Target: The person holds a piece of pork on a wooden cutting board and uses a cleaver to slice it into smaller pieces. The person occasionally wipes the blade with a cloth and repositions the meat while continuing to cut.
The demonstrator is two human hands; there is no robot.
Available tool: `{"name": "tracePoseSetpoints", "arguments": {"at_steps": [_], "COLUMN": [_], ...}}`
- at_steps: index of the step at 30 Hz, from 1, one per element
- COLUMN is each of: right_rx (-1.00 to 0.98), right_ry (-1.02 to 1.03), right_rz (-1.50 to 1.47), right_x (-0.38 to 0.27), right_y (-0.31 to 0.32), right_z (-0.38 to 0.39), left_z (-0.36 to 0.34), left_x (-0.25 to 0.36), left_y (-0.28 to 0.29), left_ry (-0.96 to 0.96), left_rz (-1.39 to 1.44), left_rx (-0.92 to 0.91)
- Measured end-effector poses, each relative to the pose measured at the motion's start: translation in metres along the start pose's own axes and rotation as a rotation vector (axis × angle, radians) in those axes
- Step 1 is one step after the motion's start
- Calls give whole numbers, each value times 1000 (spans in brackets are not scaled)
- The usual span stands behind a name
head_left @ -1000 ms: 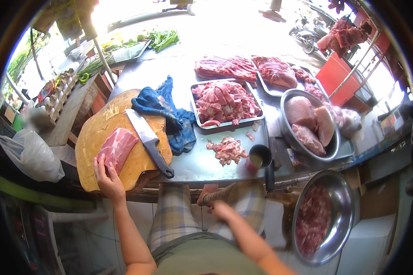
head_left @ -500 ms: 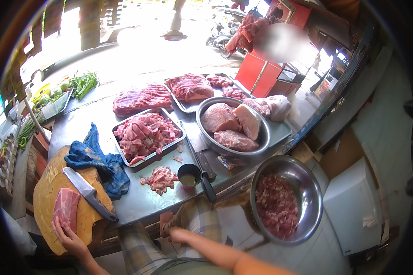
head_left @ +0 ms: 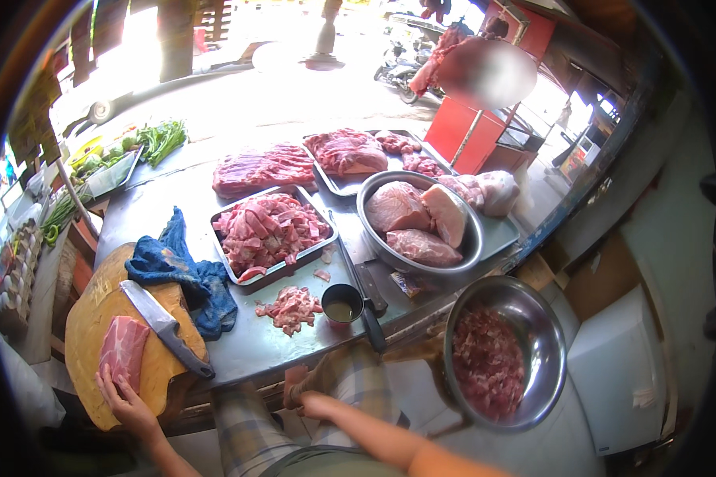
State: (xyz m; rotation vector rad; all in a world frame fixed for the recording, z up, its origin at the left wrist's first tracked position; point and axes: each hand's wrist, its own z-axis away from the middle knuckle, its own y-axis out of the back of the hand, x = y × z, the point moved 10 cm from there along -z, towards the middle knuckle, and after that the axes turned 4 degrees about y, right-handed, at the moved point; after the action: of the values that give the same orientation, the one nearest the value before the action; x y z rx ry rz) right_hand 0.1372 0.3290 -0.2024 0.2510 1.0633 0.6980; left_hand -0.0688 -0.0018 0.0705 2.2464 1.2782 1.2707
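My left hand (head_left: 122, 401) rests with fingers apart on the near end of a pink meat piece (head_left: 128, 347) on a round wooden board (head_left: 87, 334). A knife (head_left: 156, 316) with a dark handle lies beside the meat, and a bunched blue cloth (head_left: 212, 296) lies at the board's back. My right hand (head_left: 310, 404) is low by my crossed legs, its fingers bent against my lower leg near a bare foot; what they hold, if anything, is unclear. Small meat scraps (head_left: 289, 310) and a dark long-handled pot (head_left: 342, 304) with liquid lie on the steel table (head_left: 247, 358).
A tray of cut meat (head_left: 270, 232), meat slabs (head_left: 342, 151) and a steel bowl of large pieces (head_left: 418, 222) are behind. A bowl of chopped meat (head_left: 489, 358) sits low right beside a white box (head_left: 616, 374). Vegetables (head_left: 163, 141) and eggs (head_left: 16, 282) line the left.
The view swung to the right after the first frame, then shifted slightly back. My left hand stays on the meat, and my right hand stays low by my leg.
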Motion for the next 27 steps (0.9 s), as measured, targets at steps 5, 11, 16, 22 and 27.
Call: {"name": "tracePoseSetpoints", "arguments": {"at_steps": [5, 11, 16, 22, 27], "right_rx": [5, 4, 65, 122, 111], "right_ry": [20, -23, -29, 32, 11], "right_rz": [-7, 0, -4, -9, 0], "right_x": [5, 14, 13, 0, 2], "right_y": [-2, -8, -3, 7, 6], "right_z": [-2, -3, 0, 5, 4], "left_z": [1, 0, 1, -1, 0], "left_x": [5, 4, 8, 10, 9], "left_y": [2, 4, 3, 3, 3], "left_ry": [15, -10, -14, -20, -34], "left_rz": [7, -14, 35, 9, 5], "left_rx": [-7, 2, -7, 2, 6]}}
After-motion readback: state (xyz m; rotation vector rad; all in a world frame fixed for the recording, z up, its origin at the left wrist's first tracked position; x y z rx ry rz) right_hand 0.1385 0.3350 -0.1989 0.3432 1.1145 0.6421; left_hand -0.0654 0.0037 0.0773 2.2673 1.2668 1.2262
